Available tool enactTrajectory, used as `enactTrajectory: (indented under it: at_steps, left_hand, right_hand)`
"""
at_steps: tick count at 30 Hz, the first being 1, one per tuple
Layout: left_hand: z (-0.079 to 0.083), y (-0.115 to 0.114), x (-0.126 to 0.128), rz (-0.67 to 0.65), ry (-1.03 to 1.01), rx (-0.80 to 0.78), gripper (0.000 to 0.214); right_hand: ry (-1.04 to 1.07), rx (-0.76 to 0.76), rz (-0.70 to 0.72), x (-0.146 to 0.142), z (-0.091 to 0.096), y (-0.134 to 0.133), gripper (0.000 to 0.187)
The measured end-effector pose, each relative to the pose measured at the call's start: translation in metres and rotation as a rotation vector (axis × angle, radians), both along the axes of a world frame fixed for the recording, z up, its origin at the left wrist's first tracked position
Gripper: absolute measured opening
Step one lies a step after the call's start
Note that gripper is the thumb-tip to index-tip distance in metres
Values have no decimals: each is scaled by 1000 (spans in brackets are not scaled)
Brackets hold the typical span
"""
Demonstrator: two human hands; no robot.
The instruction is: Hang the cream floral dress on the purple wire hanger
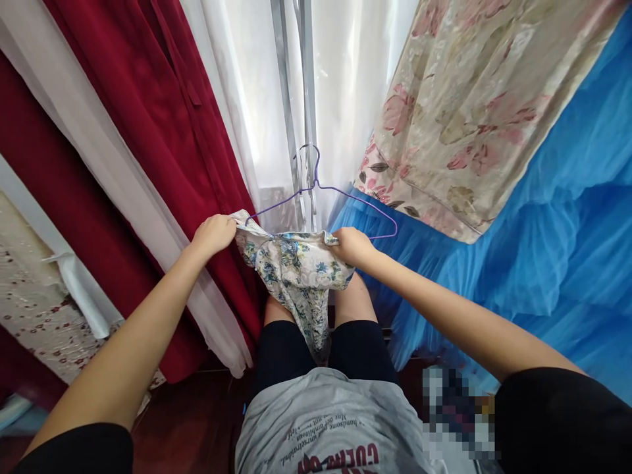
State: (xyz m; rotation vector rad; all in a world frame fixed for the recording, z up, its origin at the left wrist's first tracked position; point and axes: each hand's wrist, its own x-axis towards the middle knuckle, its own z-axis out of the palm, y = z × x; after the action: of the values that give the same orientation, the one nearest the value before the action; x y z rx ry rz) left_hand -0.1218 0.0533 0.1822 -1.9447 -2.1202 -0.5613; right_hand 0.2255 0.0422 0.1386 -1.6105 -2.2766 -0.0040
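A white floral garment (pixel 301 263) with blue and green flowers hangs stretched between my two hands. My left hand (pixel 216 235) is closed on its upper left edge. On the other side, my right hand (pixel 351 246) pinches the upper right edge. A thin purple hanger (pixel 356 198) stands just beyond the cloth. Its left end goes in at the garment's left shoulder, while its right end sticks out bare past my right hand. Part of the hanger's lower bar is hidden behind the cloth. The garment's lower part droops in folds between my legs.
Red curtains (pixel 143 131) hang at the left. Grey metal poles (pixel 307 79) rise ahead before a white curtain (pixel 345 85). To the right hang a beige floral cloth (pixel 474 118) and ruffled blue tulle (pixel 557 250). The floor (pixel 182 428) is dark red.
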Motion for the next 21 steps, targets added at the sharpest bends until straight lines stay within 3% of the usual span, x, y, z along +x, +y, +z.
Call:
enactTrajectory:
  at_steps: [3,7,9,14,17,21]
  left_hand:
    - [6,8,4,-8,-80,34,44]
    - [9,21,17,-79,-188,172,24]
    - [7,27,19,-81,-200,205,31]
    - [-4,37,10,-46,-215,40,47]
    - [-6,34,12,-60,-158,-17,57]
    - [9,15,37,-127,-77,178,53]
  right_hand:
    - [3,0,-8,-2,-4,1,28]
    - [7,8,11,-6,-8,1,29]
    - [-6,11,15,-9,-9,0,29]
    - [-31,19,27,-12,-11,-8,34]
    - [-71,20,13,-12,-11,-10,33]
    - [-109,18,-23,-14,-9,-8,34]
